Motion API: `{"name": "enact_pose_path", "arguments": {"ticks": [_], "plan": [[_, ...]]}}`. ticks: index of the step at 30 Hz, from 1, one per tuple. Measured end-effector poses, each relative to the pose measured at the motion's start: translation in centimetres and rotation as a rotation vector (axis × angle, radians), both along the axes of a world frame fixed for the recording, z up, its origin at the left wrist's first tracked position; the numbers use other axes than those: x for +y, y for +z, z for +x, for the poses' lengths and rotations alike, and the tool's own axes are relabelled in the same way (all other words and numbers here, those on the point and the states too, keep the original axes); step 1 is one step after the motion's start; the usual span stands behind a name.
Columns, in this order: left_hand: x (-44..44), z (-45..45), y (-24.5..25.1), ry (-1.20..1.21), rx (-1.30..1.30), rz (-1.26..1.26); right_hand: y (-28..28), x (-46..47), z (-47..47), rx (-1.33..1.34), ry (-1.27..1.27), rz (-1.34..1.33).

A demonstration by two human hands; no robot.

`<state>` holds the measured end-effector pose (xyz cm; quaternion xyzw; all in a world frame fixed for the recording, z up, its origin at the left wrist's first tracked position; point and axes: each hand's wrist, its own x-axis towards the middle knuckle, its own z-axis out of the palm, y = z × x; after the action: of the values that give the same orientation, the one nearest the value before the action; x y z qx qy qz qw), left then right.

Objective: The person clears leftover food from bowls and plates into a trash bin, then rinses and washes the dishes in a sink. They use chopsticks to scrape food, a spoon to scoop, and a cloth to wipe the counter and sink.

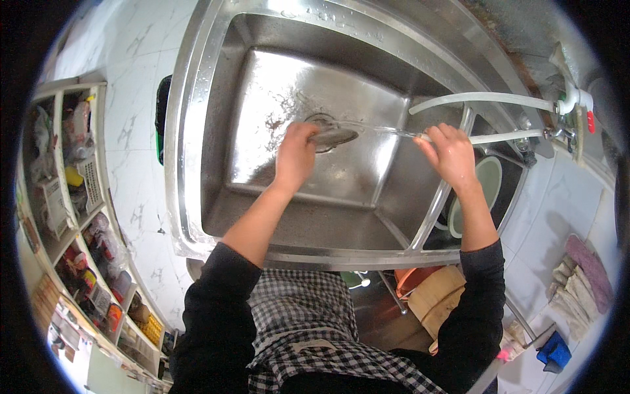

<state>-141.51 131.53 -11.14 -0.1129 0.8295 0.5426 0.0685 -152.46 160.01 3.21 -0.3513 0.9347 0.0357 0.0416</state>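
Over the basin of a stainless steel sink (275, 207), my left hand (295, 153) holds the edge of a flat, roundish metal object (337, 139), perhaps a lid or strainer; its exact kind is unclear. The drain beneath is partly hidden by it. My right hand (450, 150) grips the end of a pale hose (512, 136) fixed to a tap at the right. A stream of water (379, 128) runs leftward from the hose end towards the metal object. Water spreads on the basin floor.
A second white hose (482, 97) hangs over the basin's right side. Beyond the divider (438, 212), a pale oval-looking vessel (485, 187) stands in the smaller basin. Shelves (81, 226) with packages line the left. Cloths (581, 276) hang at right.
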Motion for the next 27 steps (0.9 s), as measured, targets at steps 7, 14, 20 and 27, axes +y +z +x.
{"name": "enact_pose_path", "arguments": {"ticks": [7,14,20,27], "plan": [[2.1,-1.8,0.4,-0.282,0.693,-0.336,-0.6,0.9,0.6,-0.061,0.015,0.011],[3.9,-2.9,-3.0,-0.002,-0.244,-0.064,-3.4,-1.1,0.9,0.161,-0.102,-0.034],[4.9,-3.8,-7.0,0.362,-0.606,0.702,-11.7,-8.0,5.4,-0.286,-0.680,-0.854],[4.3,-5.3,-6.0,0.295,-0.497,0.493,-19.5,-8.7,2.6,-0.755,-1.298,-0.972]]}}
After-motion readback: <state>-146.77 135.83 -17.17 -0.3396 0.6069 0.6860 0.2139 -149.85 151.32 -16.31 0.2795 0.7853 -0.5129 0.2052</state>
